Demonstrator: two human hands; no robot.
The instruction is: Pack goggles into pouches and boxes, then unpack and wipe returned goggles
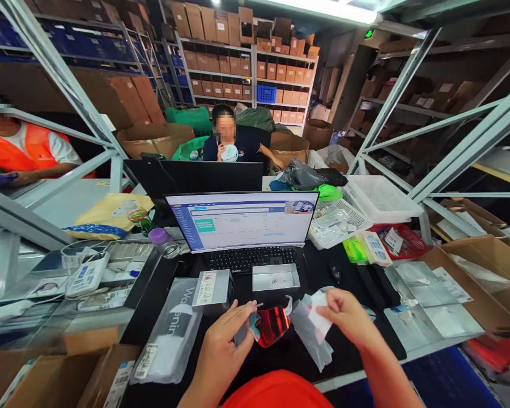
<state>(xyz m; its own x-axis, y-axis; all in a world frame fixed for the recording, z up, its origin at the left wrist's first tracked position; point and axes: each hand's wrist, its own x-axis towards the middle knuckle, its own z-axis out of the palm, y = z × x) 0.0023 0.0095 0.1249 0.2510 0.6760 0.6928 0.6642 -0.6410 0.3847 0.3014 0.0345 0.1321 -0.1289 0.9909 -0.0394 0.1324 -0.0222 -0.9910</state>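
at the near left edge of the black desk mat (161,294) lies a flat grey plastic mailer bag with white lettering (170,334), untouched, and just beyond it a small grey box with a printed label (212,288). right of these, the left hand (221,345) pinches the left end of a glossy red curved lens-like item (272,326); thumb and forefinger are closed narrowly on that end, the other fingers loosely curled below. the red item's long axis runs left to right, so its free right end points toward the right hand (344,317), which is near but not touching it. between them hangs a crumpled clear plastic pouch with white paper (314,328), gripped at its top by the right hand's closed fingertips. farther back stand the black keyboard (250,258) and the lit computer monitor (242,220).
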